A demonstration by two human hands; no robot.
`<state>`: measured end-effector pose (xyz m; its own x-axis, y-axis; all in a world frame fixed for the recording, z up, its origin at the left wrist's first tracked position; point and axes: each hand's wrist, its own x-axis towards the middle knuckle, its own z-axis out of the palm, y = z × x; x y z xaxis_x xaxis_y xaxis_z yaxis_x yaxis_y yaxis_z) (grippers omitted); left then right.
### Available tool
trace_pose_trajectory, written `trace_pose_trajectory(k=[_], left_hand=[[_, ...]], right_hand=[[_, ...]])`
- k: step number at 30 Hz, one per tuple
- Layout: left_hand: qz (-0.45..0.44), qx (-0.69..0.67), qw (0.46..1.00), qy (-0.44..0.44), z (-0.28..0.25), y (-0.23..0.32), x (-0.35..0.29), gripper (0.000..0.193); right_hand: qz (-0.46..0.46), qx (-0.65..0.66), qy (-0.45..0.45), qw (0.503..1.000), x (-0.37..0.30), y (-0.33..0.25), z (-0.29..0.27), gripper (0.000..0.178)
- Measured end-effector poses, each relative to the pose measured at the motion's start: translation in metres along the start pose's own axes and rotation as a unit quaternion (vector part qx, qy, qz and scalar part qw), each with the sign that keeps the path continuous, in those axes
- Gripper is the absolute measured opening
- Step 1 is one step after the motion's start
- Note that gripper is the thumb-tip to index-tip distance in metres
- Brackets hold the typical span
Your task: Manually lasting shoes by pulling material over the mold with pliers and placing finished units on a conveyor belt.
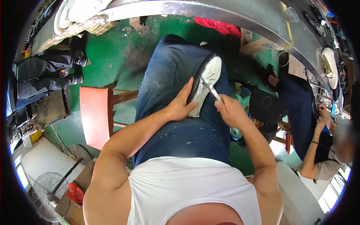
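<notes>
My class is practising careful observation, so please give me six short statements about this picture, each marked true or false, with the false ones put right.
1. The left hand touches the shoe. True.
2. The shoe's pale underside faces down. False: it faces up.
3. The right hand holds a metal tool. True.
4. The metal tool points away from the shoe. False: its far end is at the shoe's underside.
5. A fan shows at the picture's lower left. True.
6. Everything worn here is black. False: the sleeveless top is white.

shoe (212, 70): black and white | tool (213, 92): silver | trousers (157, 84): pale-flecked blue | floor (107, 43): green | sleeveless top (191, 180): white
</notes>
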<state>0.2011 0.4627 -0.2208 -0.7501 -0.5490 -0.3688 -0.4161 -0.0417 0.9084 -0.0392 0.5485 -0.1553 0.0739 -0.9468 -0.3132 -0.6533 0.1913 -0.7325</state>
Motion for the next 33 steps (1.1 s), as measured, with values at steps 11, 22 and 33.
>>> trace_pose_trajectory(k=[11, 22, 33], left_hand=[[0.045, -0.389, 0.920, -0.011, -0.099, 0.122, -0.003, 0.069], [0.271, 0.437, 0.820, 0.253, -0.236, 0.331, 0.340, 0.043], [-0.102, 0.593, 0.792, 0.106, -0.328, 0.304, 0.299, 0.082]], right_hand=[[0.110, 0.318, 0.096, 0.937, -0.030, 0.056, 0.028, 0.042], [0.141, 0.397, 0.004, 0.907, 0.000, 0.070, 0.012, 0.052], [0.156, 0.479, 0.039, 0.863, -0.005, 0.088, 0.012, 0.050]])
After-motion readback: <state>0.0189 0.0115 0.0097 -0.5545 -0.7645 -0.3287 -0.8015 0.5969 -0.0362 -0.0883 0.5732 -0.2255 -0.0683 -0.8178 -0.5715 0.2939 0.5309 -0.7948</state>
